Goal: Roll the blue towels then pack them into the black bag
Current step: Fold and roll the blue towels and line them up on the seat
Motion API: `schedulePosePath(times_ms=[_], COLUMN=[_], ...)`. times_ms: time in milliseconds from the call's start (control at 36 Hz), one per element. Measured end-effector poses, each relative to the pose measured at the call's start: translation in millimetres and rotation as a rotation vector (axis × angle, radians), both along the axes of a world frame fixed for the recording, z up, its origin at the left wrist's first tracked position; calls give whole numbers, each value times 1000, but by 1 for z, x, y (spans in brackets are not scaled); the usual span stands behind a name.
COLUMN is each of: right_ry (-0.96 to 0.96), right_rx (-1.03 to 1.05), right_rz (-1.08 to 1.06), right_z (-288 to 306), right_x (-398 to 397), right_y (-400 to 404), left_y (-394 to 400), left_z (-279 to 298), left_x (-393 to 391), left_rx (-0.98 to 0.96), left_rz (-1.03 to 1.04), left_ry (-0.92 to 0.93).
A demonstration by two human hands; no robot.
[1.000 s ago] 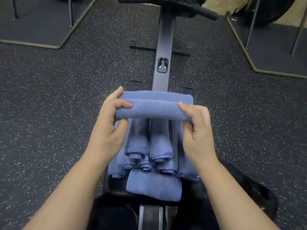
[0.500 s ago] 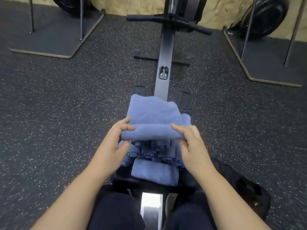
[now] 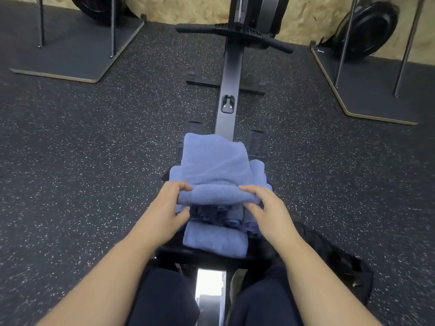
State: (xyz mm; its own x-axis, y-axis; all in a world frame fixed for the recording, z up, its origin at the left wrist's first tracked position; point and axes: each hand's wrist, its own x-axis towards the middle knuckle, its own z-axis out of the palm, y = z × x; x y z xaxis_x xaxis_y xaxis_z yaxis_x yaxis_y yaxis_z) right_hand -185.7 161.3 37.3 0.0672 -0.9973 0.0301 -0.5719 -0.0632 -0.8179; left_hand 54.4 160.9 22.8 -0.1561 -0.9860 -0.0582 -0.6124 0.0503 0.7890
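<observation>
My left hand (image 3: 162,208) and right hand (image 3: 268,210) each pinch an end of the half-rolled blue towel (image 3: 219,175), its roll lying crosswise, unrolled tail stretching away from me.

My body as seen from the head camera. My left hand (image 3: 162,209) and my right hand (image 3: 270,212) are bare: no gloves, rings or watch show on them. Both of my forearms are bare from the wrist down to the lower edge of the view, so no sleeve or cuff is visible. My nails are short and unpainted. My legs (image 3: 164,300) are covered by dark navy trousers of plain, unpatterned fabric; one thigh shows at either side of the bottom centre. No seams, pockets or markings can be made out on them.
</observation>
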Motion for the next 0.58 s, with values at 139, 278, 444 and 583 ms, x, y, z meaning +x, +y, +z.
schedulePosePath(times_ms=[139,278,444,583], right_ry=[8,16,81,130], right_rx=[17,70,42,6], right_rz=[0,14,-46,-115], right_z=[-2,-9,-12,-14], right_x=[0,2,8,15], right_y=[-2,-7,-12,-18], left_y=[-5,-8,-15,-18], left_z=[-3,-3,-3,-5], left_x=[-6,-6,-11,-16], left_rx=[-96,-84,-25,-6], left_rz=[37,72,135,202], left_ry=[-12,5,127,164])
